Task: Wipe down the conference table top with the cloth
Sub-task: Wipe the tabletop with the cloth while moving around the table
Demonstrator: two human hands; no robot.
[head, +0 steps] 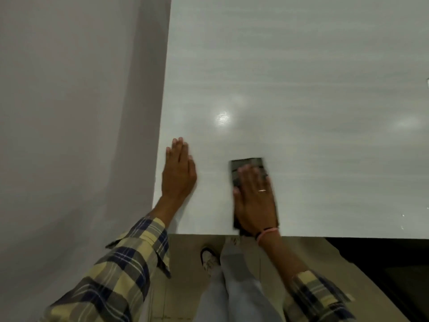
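Cloth (249, 168), folded dark and oblong, lies flat near the table top's (301, 89) near edge, long axis pointing away, under the right hand (254, 201), fingers straight, pressing. Unwiped surface stretches ahead and right. Left hand (178, 173) rests flat beside it, holding nothing. No containers show.

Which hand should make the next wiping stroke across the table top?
Right. The right hand already lies flat on the folded cloth, pressing it to the table top near the front edge. The left hand rests open on bare table by the left edge, apart from the cloth.
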